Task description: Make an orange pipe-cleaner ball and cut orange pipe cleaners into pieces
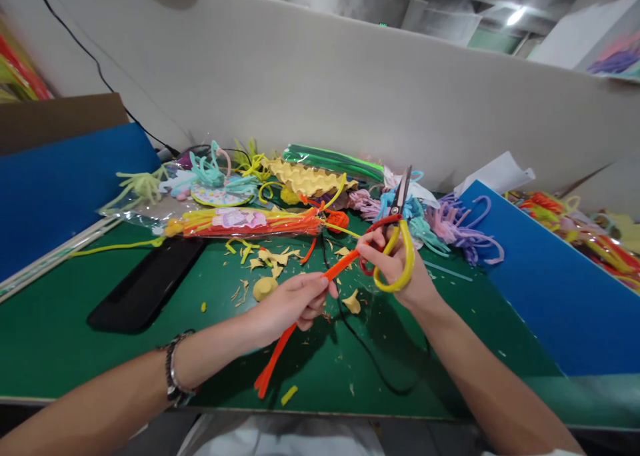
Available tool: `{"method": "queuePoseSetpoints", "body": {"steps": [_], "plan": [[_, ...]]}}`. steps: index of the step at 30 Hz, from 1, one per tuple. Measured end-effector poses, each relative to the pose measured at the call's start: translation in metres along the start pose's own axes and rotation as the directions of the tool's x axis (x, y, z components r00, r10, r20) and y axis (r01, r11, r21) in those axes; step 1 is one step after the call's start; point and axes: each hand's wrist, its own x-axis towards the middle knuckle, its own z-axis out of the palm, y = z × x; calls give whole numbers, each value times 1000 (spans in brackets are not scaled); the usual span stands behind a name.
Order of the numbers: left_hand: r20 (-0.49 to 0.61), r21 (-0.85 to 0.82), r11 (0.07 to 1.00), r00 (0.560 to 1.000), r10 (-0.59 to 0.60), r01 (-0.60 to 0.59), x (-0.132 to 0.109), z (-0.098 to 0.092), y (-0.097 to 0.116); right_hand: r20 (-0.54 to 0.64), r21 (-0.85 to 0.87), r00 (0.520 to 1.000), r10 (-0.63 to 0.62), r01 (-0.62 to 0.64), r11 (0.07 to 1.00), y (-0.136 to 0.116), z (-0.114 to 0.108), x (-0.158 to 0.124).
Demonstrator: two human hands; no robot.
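Note:
A bundle of orange pipe cleaners (280,353) runs slantwise between my hands over the green table. My left hand (295,303) is closed around its middle, and the loose ends hang down below the fist. At the bundle's upper end, the fingertips of my right hand (395,259) pinch it. Scissors (401,209) with yellow and red handles hang on that same hand, their blades pointing up and away. Behind the hands lies a clear bag of orange and yellow pipe cleaners (295,224). A small coil of red-orange pipe cleaner (337,221) sits beside the bag's right end.
Yellow scraps (273,259) litter the green tabletop (210,369). A black tray-like object (145,289) lies at left. Purple pipe cleaners (463,226) and a yellow egg-carton piece (313,178) are heaped at the back. Blue panels (540,283) stand at both sides. A black cable (355,329) crosses the middle.

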Motion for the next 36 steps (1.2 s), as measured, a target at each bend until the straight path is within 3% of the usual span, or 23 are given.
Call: {"method": "queuePoseSetpoints", "body": {"steps": [6,10,14,17,21,26,28,36], "plan": [[150,-21,994,983,-105,110,-8,-14,4,-37,68,999,-16,18,998,3,-4,-4],[51,11,996,995,-88,88,-12,-20,3,-17,70,998,57,-56,996,2,-11,-5],[-109,-55,998,993,-47,41,-11,-26,-2,135,39,972,193,-199,979,5,-25,-7],[-154,-115,993,986,-59,42,-9,-29,-4,324,-80,921,215,-200,976,9,-36,-13],[-139,-160,981,982,-130,108,-5,-26,-6,538,-322,819,200,-19,946,7,-52,-20],[-151,-259,962,980,-132,90,-1,-14,-6,685,-538,658,313,166,827,-10,-53,-20],[-123,-271,959,986,-114,77,-1,-9,-6,708,-587,616,346,240,773,-14,-46,-19],[-50,-240,968,995,-84,70,-4,5,-3,771,-540,564,298,328,775,-9,-24,-16]]}}
